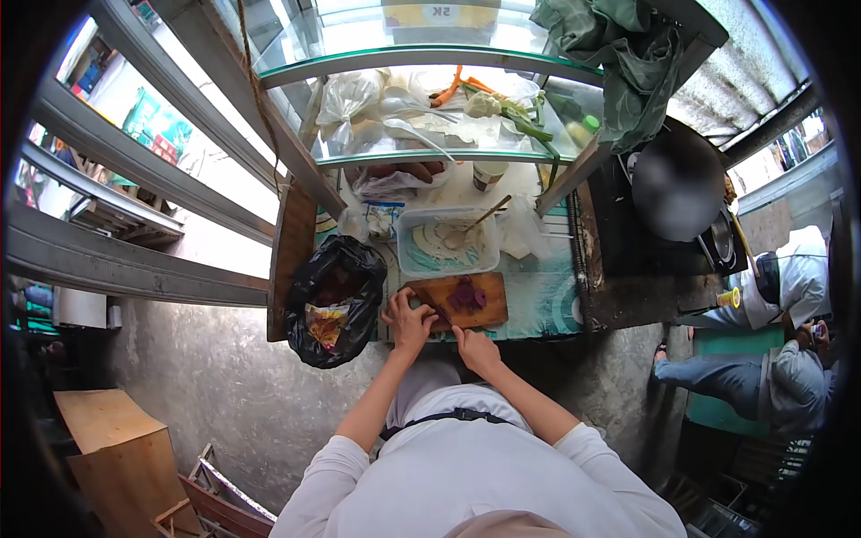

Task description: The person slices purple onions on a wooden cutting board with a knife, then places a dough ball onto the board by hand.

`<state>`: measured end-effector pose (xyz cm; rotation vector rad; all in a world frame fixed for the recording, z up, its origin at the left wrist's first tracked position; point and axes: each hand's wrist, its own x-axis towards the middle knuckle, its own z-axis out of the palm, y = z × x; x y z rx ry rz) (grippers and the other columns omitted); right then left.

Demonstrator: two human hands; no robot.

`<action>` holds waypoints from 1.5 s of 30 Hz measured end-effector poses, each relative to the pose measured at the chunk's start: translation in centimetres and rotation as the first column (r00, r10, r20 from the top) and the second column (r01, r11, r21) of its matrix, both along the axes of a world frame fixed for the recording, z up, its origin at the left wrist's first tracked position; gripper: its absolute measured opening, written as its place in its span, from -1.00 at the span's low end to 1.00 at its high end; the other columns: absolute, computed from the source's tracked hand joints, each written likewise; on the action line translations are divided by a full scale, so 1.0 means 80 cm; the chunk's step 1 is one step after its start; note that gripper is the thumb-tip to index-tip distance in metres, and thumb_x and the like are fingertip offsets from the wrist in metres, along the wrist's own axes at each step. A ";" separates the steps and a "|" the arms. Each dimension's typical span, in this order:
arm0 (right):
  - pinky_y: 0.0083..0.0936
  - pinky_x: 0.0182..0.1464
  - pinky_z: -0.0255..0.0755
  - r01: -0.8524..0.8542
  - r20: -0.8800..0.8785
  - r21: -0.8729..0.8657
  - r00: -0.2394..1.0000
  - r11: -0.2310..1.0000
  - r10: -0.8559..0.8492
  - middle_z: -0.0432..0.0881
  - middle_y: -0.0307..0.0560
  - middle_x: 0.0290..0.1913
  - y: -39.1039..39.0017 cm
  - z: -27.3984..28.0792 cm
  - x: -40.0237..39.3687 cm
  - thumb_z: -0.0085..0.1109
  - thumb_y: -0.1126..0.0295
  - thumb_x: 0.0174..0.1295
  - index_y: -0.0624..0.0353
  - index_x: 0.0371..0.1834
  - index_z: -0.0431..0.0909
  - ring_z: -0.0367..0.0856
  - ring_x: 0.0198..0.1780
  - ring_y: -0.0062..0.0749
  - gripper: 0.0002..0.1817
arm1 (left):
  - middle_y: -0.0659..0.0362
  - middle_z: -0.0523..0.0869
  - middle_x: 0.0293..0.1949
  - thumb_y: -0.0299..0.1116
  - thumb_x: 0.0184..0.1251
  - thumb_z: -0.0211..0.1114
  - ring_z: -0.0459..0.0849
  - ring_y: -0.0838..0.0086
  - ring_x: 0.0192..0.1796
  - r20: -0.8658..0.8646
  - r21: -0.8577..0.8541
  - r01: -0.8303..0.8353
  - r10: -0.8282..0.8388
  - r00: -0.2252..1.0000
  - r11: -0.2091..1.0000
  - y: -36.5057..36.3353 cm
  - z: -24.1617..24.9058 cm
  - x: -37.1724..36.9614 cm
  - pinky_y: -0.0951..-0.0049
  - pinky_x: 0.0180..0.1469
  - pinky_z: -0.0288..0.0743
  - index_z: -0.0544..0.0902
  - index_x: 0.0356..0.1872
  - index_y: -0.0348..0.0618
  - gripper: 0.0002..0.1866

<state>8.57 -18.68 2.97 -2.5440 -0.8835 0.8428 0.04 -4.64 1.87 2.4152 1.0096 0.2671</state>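
A wooden cutting board [493,309] lies at the front edge of the counter, with dark purple-red chopped pieces [468,296] on it. Over the board's left end, my left hand [410,325] has its fingers bent and pressed down; a small pale thing shows between thumb and fingers, too little of it to name. My right hand [476,350] is closed at the board's front edge around a knife, whose handle is mostly hidden in the fist and whose thin blade points left toward my left hand.
Behind the board stands a clear plastic tub [448,268] with a wooden-handled spoon. A black plastic bag [314,278] sits at left. A glass case [421,161] holds vegetables above. At right are a stove with a large wok [677,184] and two people.
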 end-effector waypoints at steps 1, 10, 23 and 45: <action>0.01 -0.26 0.47 0.011 0.000 0.000 1.000 1.000 -0.011 0.59 0.33 -0.45 -0.006 0.003 0.000 -0.36 -0.07 0.39 0.31 -0.47 0.58 0.59 -0.31 0.24 -0.33 | 0.21 0.34 0.06 -0.22 -0.13 0.47 0.17 0.20 0.27 0.019 0.006 -0.010 0.010 1.000 1.000 0.000 0.000 0.001 -0.25 0.13 -0.02 0.68 -0.52 0.10 -0.85; 0.03 -0.07 0.38 0.101 -0.176 -0.027 0.979 0.995 -0.104 0.59 0.36 -0.26 -0.040 0.012 0.012 -0.37 -0.08 0.38 0.33 -0.32 0.59 0.52 -0.12 0.30 -0.33 | 0.20 0.35 0.08 -0.21 -0.10 0.47 0.17 0.21 0.27 0.052 0.014 -0.054 0.053 0.997 0.998 -0.008 -0.004 -0.003 -0.24 0.16 -0.04 0.70 -0.50 0.12 -0.87; 0.01 -0.12 0.46 0.027 -0.178 -0.061 0.983 0.998 -0.038 0.60 0.37 -0.33 -0.030 0.024 0.000 -0.37 -0.08 0.38 0.35 -0.38 0.61 0.59 -0.21 0.28 -0.30 | 0.24 0.39 0.07 -0.24 -0.16 0.51 0.21 0.24 0.24 0.036 -0.081 -0.127 0.131 0.991 0.989 -0.008 -0.007 -0.001 -0.10 0.18 -0.01 0.73 -0.51 0.11 -0.86; -0.02 -0.12 0.47 0.007 -0.131 -0.031 0.991 0.999 -0.011 0.60 0.38 -0.35 -0.028 0.017 -0.011 -0.44 -0.08 0.40 0.38 -0.42 0.59 0.59 -0.22 0.26 -0.26 | 0.25 0.40 0.06 -0.25 -0.16 0.50 0.20 0.25 0.25 -0.028 -0.128 -0.169 0.167 0.986 0.977 -0.012 -0.007 0.004 -0.14 0.16 0.00 0.73 -0.51 0.11 -0.86</action>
